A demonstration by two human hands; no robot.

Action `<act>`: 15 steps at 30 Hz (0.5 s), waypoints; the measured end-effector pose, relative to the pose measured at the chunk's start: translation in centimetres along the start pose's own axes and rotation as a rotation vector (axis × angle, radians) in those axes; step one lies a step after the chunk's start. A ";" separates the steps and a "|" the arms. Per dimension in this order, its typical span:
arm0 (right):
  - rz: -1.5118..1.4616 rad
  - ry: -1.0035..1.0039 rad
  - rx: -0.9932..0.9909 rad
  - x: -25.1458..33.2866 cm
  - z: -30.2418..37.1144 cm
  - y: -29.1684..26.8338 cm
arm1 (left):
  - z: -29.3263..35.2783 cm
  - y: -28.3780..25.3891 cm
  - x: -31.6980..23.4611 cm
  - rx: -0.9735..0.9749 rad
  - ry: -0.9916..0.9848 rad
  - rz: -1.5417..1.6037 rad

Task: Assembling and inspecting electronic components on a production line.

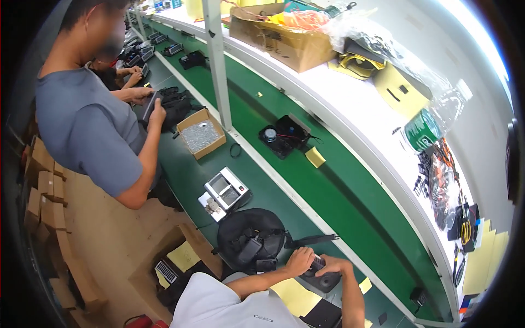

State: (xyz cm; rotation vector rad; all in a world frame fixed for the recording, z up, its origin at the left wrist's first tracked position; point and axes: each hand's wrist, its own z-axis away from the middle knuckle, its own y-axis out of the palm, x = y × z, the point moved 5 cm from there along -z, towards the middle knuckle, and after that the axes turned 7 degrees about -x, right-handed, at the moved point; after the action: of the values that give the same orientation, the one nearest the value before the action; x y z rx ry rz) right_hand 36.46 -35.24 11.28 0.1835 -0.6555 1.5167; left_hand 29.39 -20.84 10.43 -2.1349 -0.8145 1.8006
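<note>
Pale shirt [219, 306], small print [263, 318] | hands [299, 262] holding black speaker housing [326, 282] | white-lettered green bottle label [421, 131]

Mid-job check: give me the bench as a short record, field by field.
Left hand: at the black device; grip partly hidden
Right hand: at the same device, opposite side
Device detail: round, speaker-like part on its face
Left of hands: round black holder with dark parts inside
Beyond holder: white bench machine
Farther: open carton of small pieces
Co-worker: grey shirt, holding dark flat object
</note>
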 end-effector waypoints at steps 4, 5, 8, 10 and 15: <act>0.426 -0.023 -0.385 0.6 -0.2 -9.6 | -1.8 -3.1 0.5 -0.133 -0.092 0.042; 0.403 -0.011 -0.524 -0.3 0.0 -12.4 | -2.3 -3.8 0.5 -0.114 -0.069 0.048; 0.427 0.101 -0.934 0.5 0.4 -18.4 | -2.6 -5.9 1.3 -0.121 -0.081 0.026; 0.447 0.083 -1.111 0.3 -1.5 -19.9 | -2.6 -6.9 1.8 -0.136 -0.083 0.032; 0.655 0.282 -1.545 -1.5 -5.2 -19.0 | -1.1 -7.2 2.3 -0.129 -0.123 0.074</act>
State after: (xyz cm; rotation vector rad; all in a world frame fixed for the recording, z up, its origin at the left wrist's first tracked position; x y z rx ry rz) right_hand 56.18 -35.43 11.61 -1.4950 -1.5391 1.1725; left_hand 28.79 -13.52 12.45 -2.1774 -0.9145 1.9837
